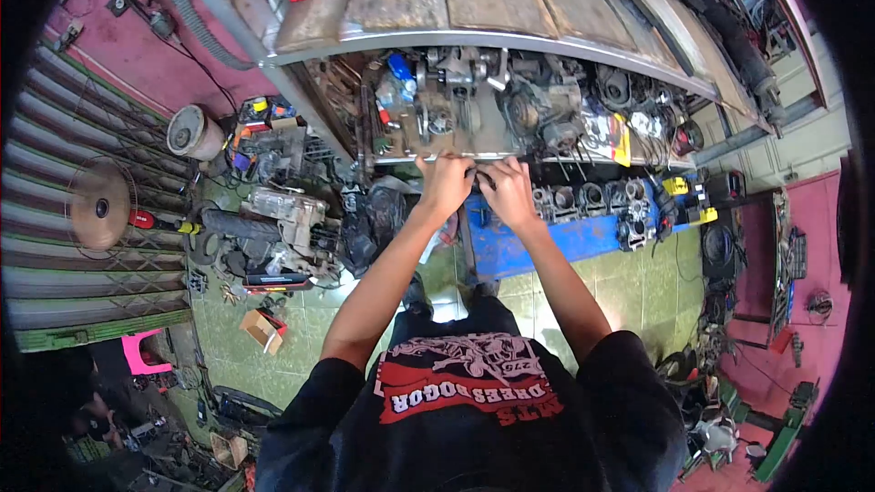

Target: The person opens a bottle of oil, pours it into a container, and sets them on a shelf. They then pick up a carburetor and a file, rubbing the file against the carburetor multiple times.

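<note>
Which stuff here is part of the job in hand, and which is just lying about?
In hand: left hand, right hand, small dark part between them (too small to identify), shelf edge where they work.

Lying about: fan, pink stool, cardboard box, floor engine, cylinders on blue bench, yellow tool.

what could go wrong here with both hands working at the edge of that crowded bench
The small dark piece between the left hand and right hand is at the bench edge; it might slip and vanish among the floor clutter. Engine parts crowd close, so knuckles could catch on them.
</note>
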Demonstrator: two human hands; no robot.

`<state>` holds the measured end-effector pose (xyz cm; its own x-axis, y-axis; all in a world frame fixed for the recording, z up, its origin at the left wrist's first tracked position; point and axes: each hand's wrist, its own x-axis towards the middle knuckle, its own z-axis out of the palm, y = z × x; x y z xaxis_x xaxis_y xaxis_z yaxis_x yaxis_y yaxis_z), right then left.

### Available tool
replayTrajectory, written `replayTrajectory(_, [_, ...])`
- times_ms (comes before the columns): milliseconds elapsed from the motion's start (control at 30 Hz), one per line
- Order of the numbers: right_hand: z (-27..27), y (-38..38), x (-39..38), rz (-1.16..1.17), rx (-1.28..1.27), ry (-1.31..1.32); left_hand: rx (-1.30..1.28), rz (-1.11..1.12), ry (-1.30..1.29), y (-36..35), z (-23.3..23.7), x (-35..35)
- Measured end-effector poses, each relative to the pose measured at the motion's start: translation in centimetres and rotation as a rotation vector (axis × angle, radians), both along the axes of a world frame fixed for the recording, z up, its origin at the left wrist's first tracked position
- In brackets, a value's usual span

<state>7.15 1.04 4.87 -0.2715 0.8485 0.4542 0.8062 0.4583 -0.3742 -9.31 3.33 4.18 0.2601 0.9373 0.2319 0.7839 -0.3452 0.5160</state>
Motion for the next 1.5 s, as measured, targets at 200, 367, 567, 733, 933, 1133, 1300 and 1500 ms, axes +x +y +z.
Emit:
replayTrajectory(200, [-6.9,-3.3,5.9,-0.149,-0.288,-0.209,-0.175,-0.001,0.064,-2.8,-7.8,5.7])
replayTrajectory(367, [-10.1,-4.1,8.6,-0.213,-0.411,-0.253,-0.351,0.022,0.088,-3.9,-11.9,9.0])
replayTrajectory(567, [-13.8,-3.5,10.0,-0.208,-0.483,-0.276,-0.346,0.108,0.088,-4.3,-14.7,10.7])
replayTrajectory(733, [-17.0,-2.9,10.4,-0.174,-0.439,-0.296,-0.358,0.127,0.096,-4.4,-19.0,11.1])
replayTrajectory(933, [-19.3,-2.5,10.2,-0.167,-0.409,-0.27,-0.36,0.153,0.073,-4.2,-19.1,11.3])
replayTrajectory(1133, [-19.4,-2.3,10.0,-0.161,-0.399,-0.184,-0.367,0.143,0.051,-4.1,-18.8,11.0])
replayTrajectory(1300, [-19.9,-3.6,9.8,-0.182,-0.406,-0.141,-0.281,0.093,0.021,-4.8,-18.5,10.1])
replayTrajectory(1500, [-17.9,-5.0,8.9,-0.199,-0.362,-0.1,-0.156,0.075,-0.018,-5.9,-17.3,9.0])
